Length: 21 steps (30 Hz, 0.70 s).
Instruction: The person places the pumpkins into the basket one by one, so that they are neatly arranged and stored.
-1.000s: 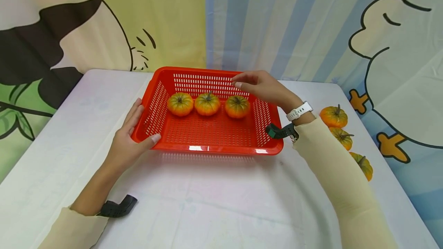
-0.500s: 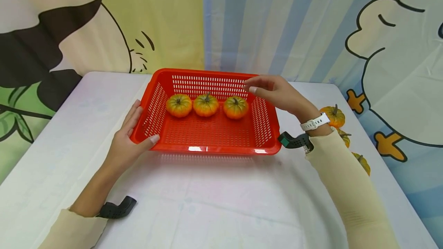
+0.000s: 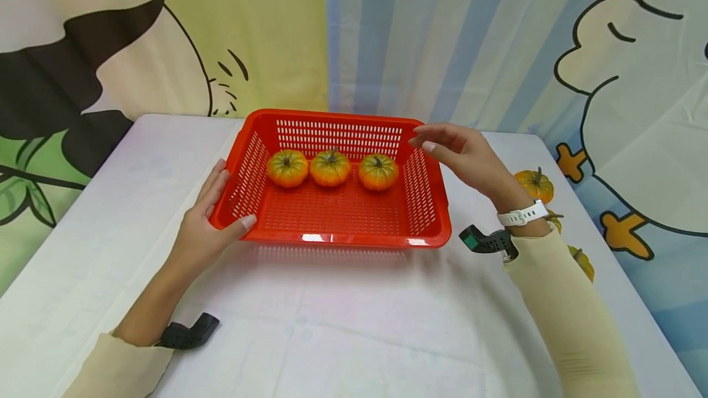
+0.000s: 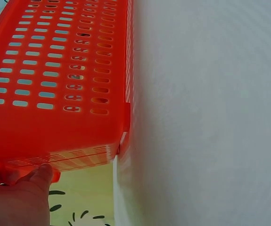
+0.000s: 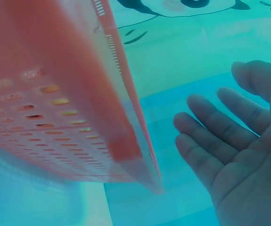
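A red plastic basket [image 3: 332, 238] with slotted walls stands on the white-covered table. Inside it, three small orange-and-green pumpkins sit in a row: one at left [image 3: 287, 168], another in the middle [image 3: 330, 167], the third at right [image 3: 378, 172]. My left hand [image 3: 207, 220] holds the basket's left front corner, thumb over the rim and fingers along the outer side; the left wrist view shows part of that hand [image 4: 24, 197] at the rim. Over the basket's right back corner hovers my right hand [image 3: 464, 155], its fingers loosely bent and holding nothing; in the right wrist view its palm faces the basket's side.
More pumpkins lie on the table to the right: one at the back [image 3: 535, 185], another partly hidden behind the right wrist [image 3: 554, 220], and a third [image 3: 582, 264] partly behind the sleeve. A cartoon-printed curtain [image 3: 387, 35] hangs behind the table.
My right hand has drawn away to the right, from above the right-hand pumpkin to the basket's right back corner. The left hand, basket and pumpkins keep their places.
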{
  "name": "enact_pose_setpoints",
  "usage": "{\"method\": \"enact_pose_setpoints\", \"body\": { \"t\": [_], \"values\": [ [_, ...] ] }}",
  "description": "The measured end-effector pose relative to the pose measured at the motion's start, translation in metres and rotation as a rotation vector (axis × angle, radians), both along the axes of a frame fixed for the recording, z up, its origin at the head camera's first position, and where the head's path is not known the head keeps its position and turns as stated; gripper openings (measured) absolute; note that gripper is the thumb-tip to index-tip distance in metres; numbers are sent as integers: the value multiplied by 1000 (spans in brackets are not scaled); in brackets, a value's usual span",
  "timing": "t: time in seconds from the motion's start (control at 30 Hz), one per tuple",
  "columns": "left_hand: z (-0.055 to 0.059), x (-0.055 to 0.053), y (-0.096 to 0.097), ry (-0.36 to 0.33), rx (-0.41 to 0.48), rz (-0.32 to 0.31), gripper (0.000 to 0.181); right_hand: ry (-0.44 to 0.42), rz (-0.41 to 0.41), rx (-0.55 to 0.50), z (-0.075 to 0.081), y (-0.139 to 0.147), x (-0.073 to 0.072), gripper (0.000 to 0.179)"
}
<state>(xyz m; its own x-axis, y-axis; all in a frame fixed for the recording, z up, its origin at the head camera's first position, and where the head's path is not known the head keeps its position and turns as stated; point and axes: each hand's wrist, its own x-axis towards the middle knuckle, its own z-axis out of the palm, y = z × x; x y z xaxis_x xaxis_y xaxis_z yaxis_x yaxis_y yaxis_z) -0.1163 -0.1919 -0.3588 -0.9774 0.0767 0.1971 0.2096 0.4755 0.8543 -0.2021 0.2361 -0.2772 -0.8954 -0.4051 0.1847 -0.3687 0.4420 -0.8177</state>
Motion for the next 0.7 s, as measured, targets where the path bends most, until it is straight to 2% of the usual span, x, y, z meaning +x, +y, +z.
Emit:
{"method": "enact_pose_setpoints", "body": {
  "t": [0.13, 0.33, 0.57, 0.7],
  "values": [
    [0, -1, 0, -3, 3, -2, 87, 53, -39, -27, -2, 10, 9, 35],
    [0, 1, -2, 1, 22, 3, 86, 105, -108, -12, -2, 25, 27, 36],
    [-1, 0, 0, -21, 18, 4, 87, 91, -181, -6, -6, 51, 52, 32],
    [0, 1, 0, -22, 9, 10, 87, 90, -185, -19, -14, 63, 61, 31]
  ]
}}
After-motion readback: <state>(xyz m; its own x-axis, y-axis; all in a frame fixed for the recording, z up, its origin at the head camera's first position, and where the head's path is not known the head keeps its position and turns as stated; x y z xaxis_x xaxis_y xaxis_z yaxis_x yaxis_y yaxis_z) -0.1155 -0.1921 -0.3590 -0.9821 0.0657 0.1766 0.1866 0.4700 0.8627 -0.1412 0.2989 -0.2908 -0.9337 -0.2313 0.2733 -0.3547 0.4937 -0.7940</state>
